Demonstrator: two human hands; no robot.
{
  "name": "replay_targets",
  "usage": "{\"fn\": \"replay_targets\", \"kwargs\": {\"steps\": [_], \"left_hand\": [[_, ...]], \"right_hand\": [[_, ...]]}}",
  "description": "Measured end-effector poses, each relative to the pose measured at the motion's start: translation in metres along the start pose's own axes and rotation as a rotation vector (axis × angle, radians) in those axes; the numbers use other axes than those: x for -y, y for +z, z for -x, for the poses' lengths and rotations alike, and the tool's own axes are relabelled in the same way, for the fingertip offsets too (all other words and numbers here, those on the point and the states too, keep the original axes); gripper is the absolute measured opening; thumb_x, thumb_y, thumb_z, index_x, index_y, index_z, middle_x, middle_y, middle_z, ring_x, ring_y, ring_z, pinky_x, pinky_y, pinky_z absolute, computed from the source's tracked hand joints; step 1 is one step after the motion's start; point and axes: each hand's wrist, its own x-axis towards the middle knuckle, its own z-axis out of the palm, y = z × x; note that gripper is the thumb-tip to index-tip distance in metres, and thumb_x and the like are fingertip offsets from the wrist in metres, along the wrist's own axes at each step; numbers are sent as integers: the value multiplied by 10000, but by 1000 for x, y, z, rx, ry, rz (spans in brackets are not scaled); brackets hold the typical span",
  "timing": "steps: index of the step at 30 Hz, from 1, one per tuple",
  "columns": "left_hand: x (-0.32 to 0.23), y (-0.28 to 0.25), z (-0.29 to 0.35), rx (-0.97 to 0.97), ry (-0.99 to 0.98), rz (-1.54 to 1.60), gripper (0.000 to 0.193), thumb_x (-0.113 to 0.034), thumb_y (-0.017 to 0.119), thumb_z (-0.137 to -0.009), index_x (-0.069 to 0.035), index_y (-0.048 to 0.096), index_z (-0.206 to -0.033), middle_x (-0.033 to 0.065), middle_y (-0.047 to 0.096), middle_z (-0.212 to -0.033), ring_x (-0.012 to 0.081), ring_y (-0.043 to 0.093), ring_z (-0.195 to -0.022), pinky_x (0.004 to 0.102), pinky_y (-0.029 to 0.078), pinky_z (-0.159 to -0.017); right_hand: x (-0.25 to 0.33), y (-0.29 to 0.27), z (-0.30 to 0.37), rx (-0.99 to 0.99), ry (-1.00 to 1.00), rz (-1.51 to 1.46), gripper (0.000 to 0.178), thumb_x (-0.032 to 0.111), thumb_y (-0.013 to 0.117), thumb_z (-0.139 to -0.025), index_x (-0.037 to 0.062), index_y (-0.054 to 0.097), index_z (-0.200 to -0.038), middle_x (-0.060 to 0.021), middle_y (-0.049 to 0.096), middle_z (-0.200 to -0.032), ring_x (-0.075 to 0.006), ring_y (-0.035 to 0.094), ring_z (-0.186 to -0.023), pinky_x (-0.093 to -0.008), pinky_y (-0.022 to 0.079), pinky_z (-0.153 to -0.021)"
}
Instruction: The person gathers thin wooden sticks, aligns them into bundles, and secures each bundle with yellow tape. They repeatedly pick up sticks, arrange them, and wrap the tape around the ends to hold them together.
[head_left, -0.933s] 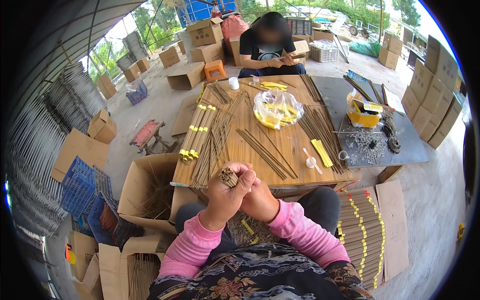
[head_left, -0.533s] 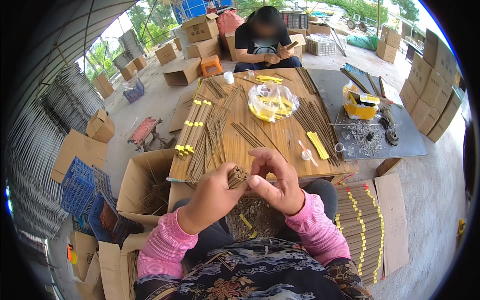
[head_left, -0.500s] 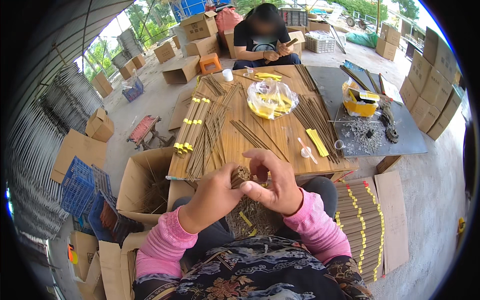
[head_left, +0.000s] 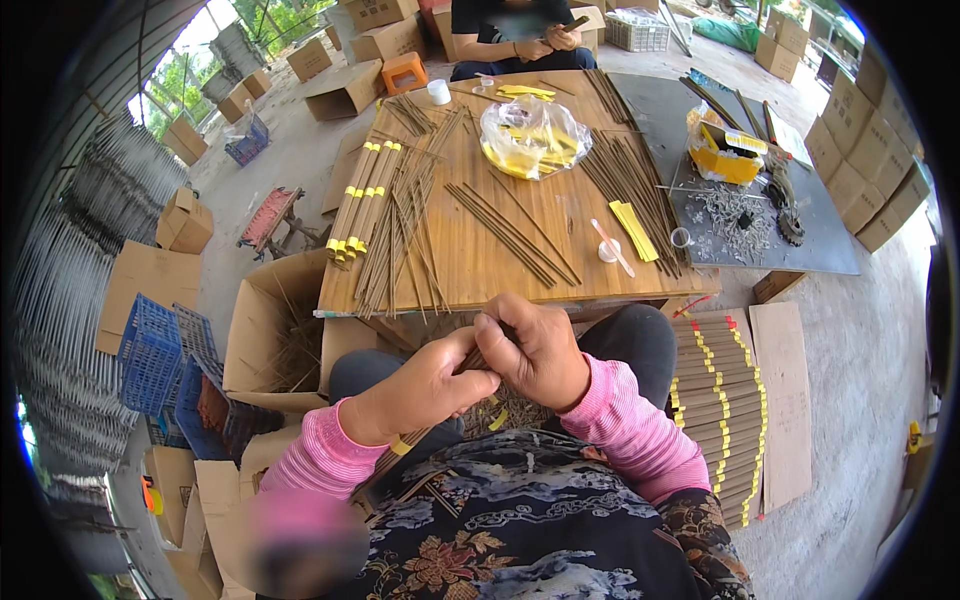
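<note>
In front of my lap, my left hand point(head_left: 425, 390) is wrapped round a bundle of thin brown incense sticks point(head_left: 414, 437). A yellow paper band point(head_left: 401, 446) circles the bundle below that hand, near my left sleeve. My right hand point(head_left: 532, 352) is closed over the bundle's upper end, its thumb bent and touching my left fingers. The bundle slants from my right hand down to the lower left; the grip hides its upper end. Just beyond my hands, loose incense sticks point(head_left: 500, 235) lie on the wooden table point(head_left: 470, 285). Finished-looking banded bundles point(head_left: 362, 200) rest on its left side.
A plastic bag of yellow strips point(head_left: 535, 140) and loose yellow strips point(head_left: 633, 232) are on the table. A cardboard box point(head_left: 275, 340) stands left of my knees. Banded bundles point(head_left: 715, 420) lie on cardboard at right. Across the table, a co-worker's hands point(head_left: 548, 42) hold a bundle.
My right hand has closed from spread fingers onto the bundle's end. The bundle has tilted, so its banded length shows below my left hand. The view has dipped lower.
</note>
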Motion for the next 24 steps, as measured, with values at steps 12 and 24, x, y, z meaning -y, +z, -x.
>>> {"fn": "replay_targets", "kwargs": {"steps": [12,24], "left_hand": [[25,-9,6,38,-139,370,316,-349,357,-944,-49,432,-1007,18,445,-681,67,388,-523,193,352,-494],[37,-17,4,3,-210,651,344,-371,394,-926,-34,458,-958,44,485,-698,89,421,-509,204,373,-473]], "right_hand": [[-9,8,-3,224,411,-345,279,272,507,-895,7,520,-811,-74,570,-627,-121,576,-577,-267,444,-511],[-43,3,-6,498,454,-887,224,138,555,-871,-17,506,-1025,-26,572,-825,-88,563,-736,-221,456,-652]]}}
